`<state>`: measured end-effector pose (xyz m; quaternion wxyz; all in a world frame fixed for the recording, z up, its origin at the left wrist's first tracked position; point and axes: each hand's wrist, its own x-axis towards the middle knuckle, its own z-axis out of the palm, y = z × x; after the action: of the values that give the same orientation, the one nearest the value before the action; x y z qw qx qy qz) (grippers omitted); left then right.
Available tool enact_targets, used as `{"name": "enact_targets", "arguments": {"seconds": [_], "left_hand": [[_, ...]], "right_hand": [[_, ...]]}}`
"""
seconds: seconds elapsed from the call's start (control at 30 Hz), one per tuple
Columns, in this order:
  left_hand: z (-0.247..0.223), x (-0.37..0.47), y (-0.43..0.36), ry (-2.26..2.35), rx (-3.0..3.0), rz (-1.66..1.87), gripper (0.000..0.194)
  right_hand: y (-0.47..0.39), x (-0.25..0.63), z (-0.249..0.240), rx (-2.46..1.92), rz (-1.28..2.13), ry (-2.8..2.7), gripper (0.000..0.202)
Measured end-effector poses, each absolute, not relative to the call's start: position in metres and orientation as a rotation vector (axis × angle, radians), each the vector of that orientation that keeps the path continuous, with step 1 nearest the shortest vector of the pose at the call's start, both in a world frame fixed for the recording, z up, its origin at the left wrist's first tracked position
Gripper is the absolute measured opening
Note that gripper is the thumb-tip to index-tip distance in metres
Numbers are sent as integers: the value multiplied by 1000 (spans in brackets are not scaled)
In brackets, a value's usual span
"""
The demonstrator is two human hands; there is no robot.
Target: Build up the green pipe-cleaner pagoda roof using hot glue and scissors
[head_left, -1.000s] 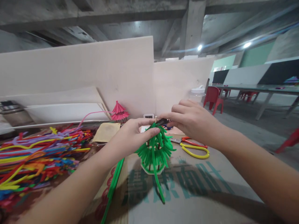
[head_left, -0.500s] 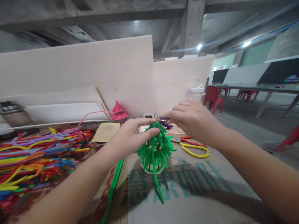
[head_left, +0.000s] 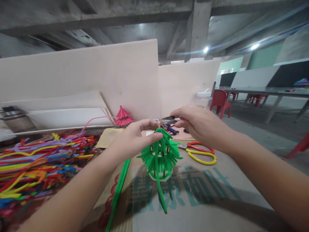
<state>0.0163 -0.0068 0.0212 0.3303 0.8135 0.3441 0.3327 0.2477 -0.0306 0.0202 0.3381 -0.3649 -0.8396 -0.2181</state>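
Note:
A green pavilion-shaped model with two fringed tiers stands on a pale base on the cardboard. My left hand grips its top, thumb in front and fingers curled behind, near a thin wooden peg. One long green stem hangs down its front onto the cardboard. My right hand is closed on a small dark-bladed tool, whose blades stand apart just right of the peg. The tool's handles are mostly hidden by the fingers.
Scissors with red and yellow handles lie right of the model. Green stems and a colourful heap of stems are at the left. Behind stand a pink model, a blue glue gun and a lidded jar.
My right hand has drawn slightly back to the right, and the tool's blades now show open. The model has turned and tilted a little under my left hand.

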Motion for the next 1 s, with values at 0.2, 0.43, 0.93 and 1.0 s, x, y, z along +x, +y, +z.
{"name": "enact_targets", "arguments": {"seconds": [0.2, 0.43, 0.93, 1.0], "left_hand": [[22, 12, -6, 915, 2114, 852, 35], [22, 13, -7, 962, 2129, 849, 36], [23, 15, -9, 1007, 2202, 892, 33], [22, 15, -9, 1015, 2201, 893, 34]], "right_hand": [[-28, 247, 18, -914, -546, -2269, 24], [-25, 247, 14, -912, -571, -2287, 24], [-27, 243, 17, -893, -686, -2275, 20], [-28, 242, 17, -879, -714, -2270, 20]]}}
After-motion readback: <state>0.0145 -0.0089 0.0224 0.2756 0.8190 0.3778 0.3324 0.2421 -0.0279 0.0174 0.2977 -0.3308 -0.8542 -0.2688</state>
